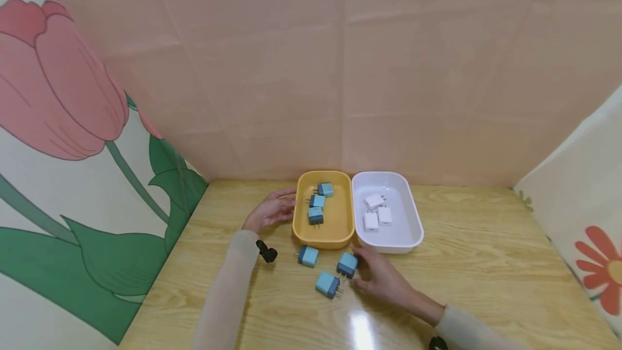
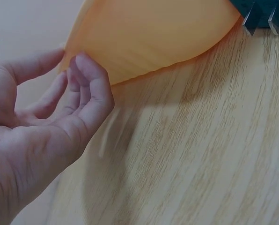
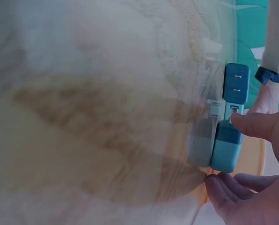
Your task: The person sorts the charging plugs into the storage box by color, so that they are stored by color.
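In the head view, my left hand point(image 1: 272, 210) is at the left side of a yellow tray point(image 1: 342, 204). The left wrist view shows its bent fingers touching the tray wall point(image 2: 149, 42). Near the tray's front lie three blue plug-in chargers with metal prongs: one at left point(image 1: 308, 256), one in front point(image 1: 328, 284), one at right point(image 1: 347, 264). My right hand point(image 1: 384, 280) reaches around the right one, thumb and fingers apart. In the right wrist view, that charger point(image 3: 227, 146) sits between the thumb and fingertips; firm contact cannot be made out.
Inside the yellow tray are several blue chargers point(image 1: 316, 202), three of them visible. A white tray point(image 1: 405, 217) stands against it on the right, holding three white chargers point(image 1: 371, 222). The wooden table point(image 1: 466, 242) meets a pink cloth backdrop point(image 1: 272, 123) behind the trays.
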Demonstrator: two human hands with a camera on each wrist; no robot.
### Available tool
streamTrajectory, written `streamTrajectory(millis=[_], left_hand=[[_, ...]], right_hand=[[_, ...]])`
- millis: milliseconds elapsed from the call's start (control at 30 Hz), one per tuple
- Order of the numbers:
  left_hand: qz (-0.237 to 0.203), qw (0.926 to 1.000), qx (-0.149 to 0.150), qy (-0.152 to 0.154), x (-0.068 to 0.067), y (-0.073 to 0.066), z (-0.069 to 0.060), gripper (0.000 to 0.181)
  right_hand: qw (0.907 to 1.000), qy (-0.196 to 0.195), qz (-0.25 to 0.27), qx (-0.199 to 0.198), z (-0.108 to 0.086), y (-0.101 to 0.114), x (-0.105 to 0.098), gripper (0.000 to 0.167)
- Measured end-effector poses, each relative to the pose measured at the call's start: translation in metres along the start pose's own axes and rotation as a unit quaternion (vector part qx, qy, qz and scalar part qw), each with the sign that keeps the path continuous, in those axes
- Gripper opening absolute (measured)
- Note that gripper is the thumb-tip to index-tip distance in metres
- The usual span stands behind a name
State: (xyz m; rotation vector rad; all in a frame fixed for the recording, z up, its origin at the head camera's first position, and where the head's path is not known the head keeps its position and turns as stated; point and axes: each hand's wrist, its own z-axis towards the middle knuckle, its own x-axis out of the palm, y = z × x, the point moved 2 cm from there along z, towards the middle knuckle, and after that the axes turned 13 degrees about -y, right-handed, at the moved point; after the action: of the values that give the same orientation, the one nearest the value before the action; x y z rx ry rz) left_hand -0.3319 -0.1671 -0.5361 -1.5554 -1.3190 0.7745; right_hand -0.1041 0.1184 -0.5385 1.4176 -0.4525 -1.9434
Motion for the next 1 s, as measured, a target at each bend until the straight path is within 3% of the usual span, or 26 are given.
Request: streamTrajectory(millis=[500, 1000], left_hand=[[-0.001, 0.9999, -0.014, 0.003, 0.0008, -0.0035, -0.0016, 0.053], [0.023, 0.9997, -0.007, 0.002, 0.0016, -0.007, -0.0048, 0.053]], right_hand=[[0.9995, -0.002, -0.029, 0.014, 0.0016, -0.0008, 0.0065, 0.069], [0.9979, -0.005, -0.057, 0.03, 0.0025, 0.0075, 0.0095, 0.065]])
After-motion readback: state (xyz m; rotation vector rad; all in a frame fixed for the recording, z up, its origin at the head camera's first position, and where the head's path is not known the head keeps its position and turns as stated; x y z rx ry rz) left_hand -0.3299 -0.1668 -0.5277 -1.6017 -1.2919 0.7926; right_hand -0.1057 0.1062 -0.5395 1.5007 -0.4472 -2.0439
